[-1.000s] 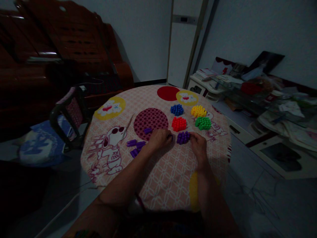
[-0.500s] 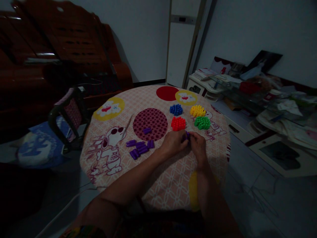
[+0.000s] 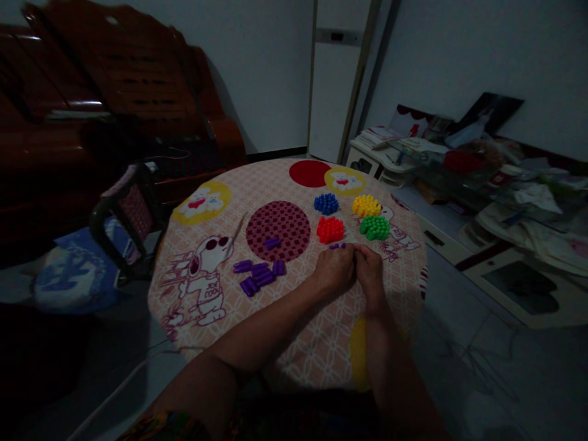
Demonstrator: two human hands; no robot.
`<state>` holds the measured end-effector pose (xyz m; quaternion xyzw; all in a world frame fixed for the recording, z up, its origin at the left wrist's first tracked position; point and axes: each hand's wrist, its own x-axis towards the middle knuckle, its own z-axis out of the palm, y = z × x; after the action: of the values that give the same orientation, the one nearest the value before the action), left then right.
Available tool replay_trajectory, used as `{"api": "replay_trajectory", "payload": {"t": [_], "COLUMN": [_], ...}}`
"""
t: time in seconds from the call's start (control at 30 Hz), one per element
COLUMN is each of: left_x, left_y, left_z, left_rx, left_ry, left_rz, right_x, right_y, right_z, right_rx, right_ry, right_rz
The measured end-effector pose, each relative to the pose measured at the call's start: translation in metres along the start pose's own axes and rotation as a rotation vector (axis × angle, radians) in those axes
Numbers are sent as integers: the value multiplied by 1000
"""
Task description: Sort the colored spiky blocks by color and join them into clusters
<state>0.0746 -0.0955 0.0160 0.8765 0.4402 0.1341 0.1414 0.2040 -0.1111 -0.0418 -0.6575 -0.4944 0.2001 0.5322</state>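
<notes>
My left hand [image 3: 336, 269] is closed on some small purple plastic pieces [image 3: 338, 246], whose tips show just beyond its knuckles. Pressed against it at the thumb side, my right hand [image 3: 369, 267] has its fingers curled; whatever lies between the two hands is hidden. Right beyond the hands sits a red cluster of knobbed pieces [image 3: 330, 229]. A green cluster [image 3: 375, 227], a yellow cluster [image 3: 366, 206] and a blue cluster [image 3: 326, 203] stand close by. To the left, several loose purple pieces [image 3: 261, 273] lie on the cloth, and another purple piece [image 3: 272, 242] lies apart from them.
A patterned tablecloth [image 3: 303, 343] covers the round table. A folding chair [image 3: 128, 214] stands at its left, before a wooden sofa [image 3: 138, 79]. On the right, a low cabinet [image 3: 519, 282] is heaped with papers and bags. A cable [image 3: 124, 383] trails over the floor.
My left hand has turned and drawn closer against my right hand. The purple pieces that showed between the hands now show beyond the left knuckles. The coloured clusters stay in place.
</notes>
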Motion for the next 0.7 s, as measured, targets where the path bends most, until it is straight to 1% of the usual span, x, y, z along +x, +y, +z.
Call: {"api": "replay_trajectory", "payload": {"t": [0.1,0.17,0.23,0.3,0.37,0.47,0.6,0.67,0.7], "left_x": [-1,-2,-4,-5,-5,-6,-17,-28,-35], "left_y": [0,-2,-9,-21,-39,-75,-126,-147,-156], "left_z": [1,-1,-8,-18,-32,-56,-84,-94,-98], "left_rx": [-3,-27,-52,-73,-87,-52,63,80,76], "left_ry": [14,7,6,24,57,84,107,62,14], "left_rz": [4,15,20,13,-9,-64,-243,-293,-308], "right_x": [0,0,0,0,1,1,2,2,2], "right_y": [0,1,3,7,11,15,16,15,15], "right_z": [0,0,0,1,2,3,3,3,3], "right_rx": [3,13,27,40,54,75,67,58,55], "right_ry": [4,7,4,3,3,2,1,-6,-7], "right_rz": [-10,-16,-14,-1,21,42,59,60,62]}}
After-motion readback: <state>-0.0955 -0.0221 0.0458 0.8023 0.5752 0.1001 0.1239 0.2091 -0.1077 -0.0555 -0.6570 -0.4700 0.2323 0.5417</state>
